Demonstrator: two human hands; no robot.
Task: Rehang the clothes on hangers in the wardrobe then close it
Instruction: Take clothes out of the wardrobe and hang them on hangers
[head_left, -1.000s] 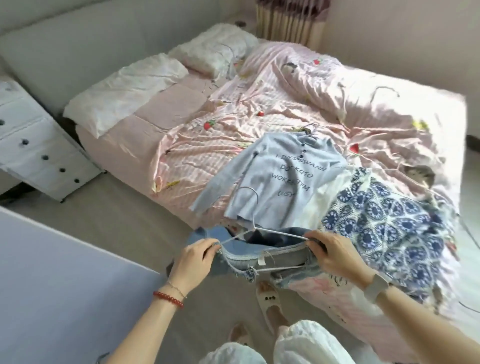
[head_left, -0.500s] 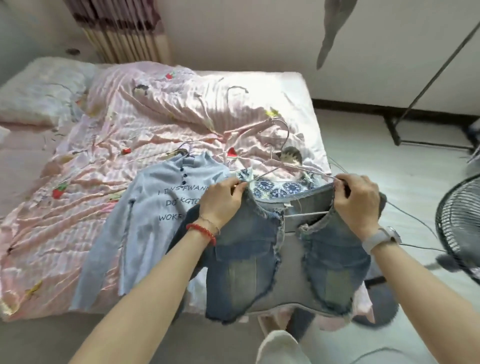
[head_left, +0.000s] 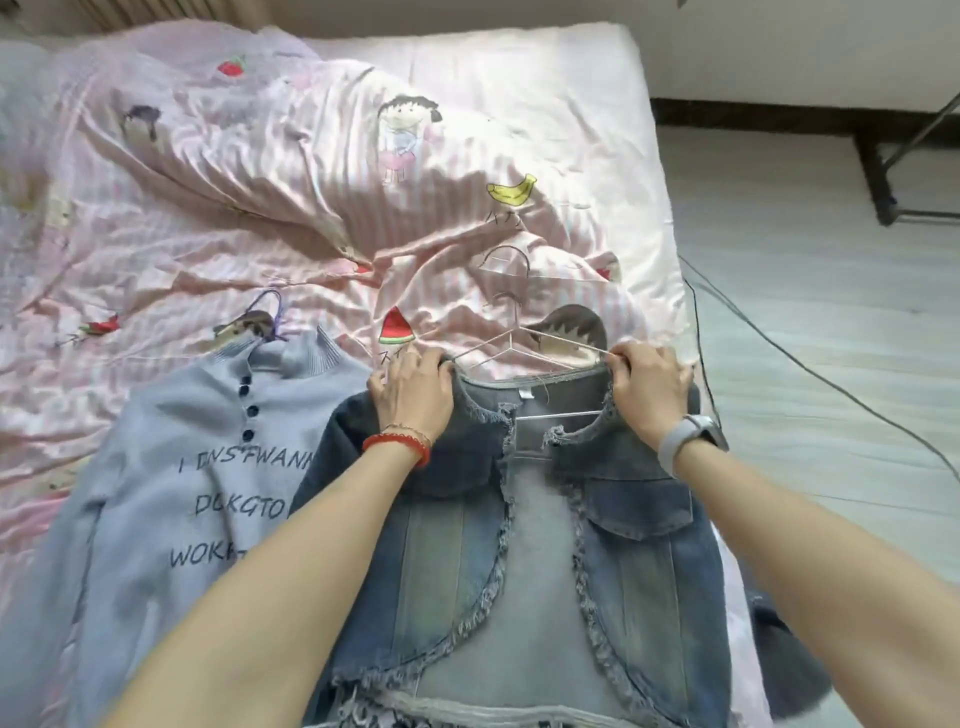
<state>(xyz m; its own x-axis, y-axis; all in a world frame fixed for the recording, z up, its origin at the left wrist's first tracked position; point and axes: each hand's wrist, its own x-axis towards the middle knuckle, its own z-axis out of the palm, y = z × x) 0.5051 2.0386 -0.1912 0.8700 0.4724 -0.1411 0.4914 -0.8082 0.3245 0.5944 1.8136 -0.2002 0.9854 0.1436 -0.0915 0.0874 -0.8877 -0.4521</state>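
Note:
A frayed denim jacket (head_left: 524, 571) lies spread front-up on the bed, with a thin wire hanger (head_left: 511, 340) inside its shoulders and the hook pointing away from me. My left hand (head_left: 413, 392) grips the jacket's left shoulder over the hanger end. My right hand (head_left: 649, 387) pinches the right shoulder and the hanger wire. Left of the jacket lies a pale blue lettered sweater (head_left: 171, 483) on a purple-hooked hanger (head_left: 272, 312). The wardrobe is out of sight.
The bed carries a rumpled pink striped duvet (head_left: 311, 197) with cartoon prints. Another wire hanger hook (head_left: 506, 257) lies on the duvet beyond the jacket. A dark cable (head_left: 810, 364) runs over the pale floor at the right, and a black stand base (head_left: 893, 176) sits far right.
Both hands lifted the denim jacket on its hanger from the bed's edge, then laid it flat on the bed beside the sweater. My view turned right and closer.

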